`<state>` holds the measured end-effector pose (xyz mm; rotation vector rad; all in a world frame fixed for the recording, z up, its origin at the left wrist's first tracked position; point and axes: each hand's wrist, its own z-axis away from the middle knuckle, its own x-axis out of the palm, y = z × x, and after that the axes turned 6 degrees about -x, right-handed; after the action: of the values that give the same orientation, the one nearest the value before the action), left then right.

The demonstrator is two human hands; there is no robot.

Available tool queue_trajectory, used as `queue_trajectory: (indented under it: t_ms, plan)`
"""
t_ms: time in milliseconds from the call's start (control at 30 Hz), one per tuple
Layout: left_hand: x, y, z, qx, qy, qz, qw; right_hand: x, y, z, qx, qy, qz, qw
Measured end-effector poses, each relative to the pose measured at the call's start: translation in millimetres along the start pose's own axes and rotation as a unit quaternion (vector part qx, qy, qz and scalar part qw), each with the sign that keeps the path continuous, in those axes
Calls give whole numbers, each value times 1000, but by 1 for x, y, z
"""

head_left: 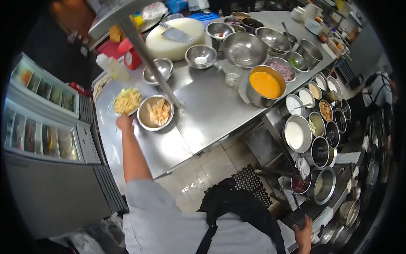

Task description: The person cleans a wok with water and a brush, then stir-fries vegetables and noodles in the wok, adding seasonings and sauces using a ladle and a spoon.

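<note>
My left hand (pixel 124 121) reaches out over the steel counter. Its fingers are closed on the near edge of a plate heaped with noodles (pixel 127 100), with some green at the rim. Just right of that plate stands a steel bowl (pixel 142 120) holding pale pinkish-orange pieces of food. Low at the right, my right hand (pixel 303 235) is beside the stove side, its fingers curled near a dark handle-like thing. Whether it grips that thing cannot be made out.
A metal post (pixel 148 59) rises from the counter (pixel 203 101). A pot of orange sauce (pixel 265 86), a cleaver (pixel 176 34) on a round white block (pixel 195 29) and several steel bowls stand around. Open glass-topped fridges (pixel 44 110) line the left. Another person (pixel 378 91) is at far right.
</note>
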<state>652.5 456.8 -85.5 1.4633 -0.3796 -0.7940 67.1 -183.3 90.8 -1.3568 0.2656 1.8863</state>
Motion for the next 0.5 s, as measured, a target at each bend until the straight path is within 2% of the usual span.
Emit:
queue_trajectory:
  t_ms: [33,67,133,167,200,233,267,300,400,433,467,500]
  plan:
    - [-19,-4,-2,104,34,-216,970,-1,5,0,-6,18,0,1000]
    - [-28,-3,-11,264,54,-584,766,-1,7,-1,-4,26,-10,1000]
    - [-53,-5,-10,274,79,-514,809,1,21,0,5,62,-82,995]
    - [-63,29,33,285,53,-488,823,14,44,1,-21,116,-22,993]
    - [-72,47,55,284,48,-494,820,6,34,5,14,126,-61,990]
    - [-77,56,69,131,-91,-183,970,0,31,11,33,150,-69,986]
    - [-83,65,82,-42,-117,173,977,-1,31,18,52,172,-76,981]
    - [-83,97,129,-54,-140,159,976,9,56,24,10,215,-16,976]
    - [-86,113,180,-53,-211,67,974,17,96,64,194,210,-139,948]
    - [-77,116,200,-49,-258,80,961,40,127,84,210,258,-138,933]
    - [-67,123,233,-51,-310,89,945,45,138,105,258,213,-34,942]
    - [-55,128,256,-52,-357,67,930,55,149,125,309,209,2,928]
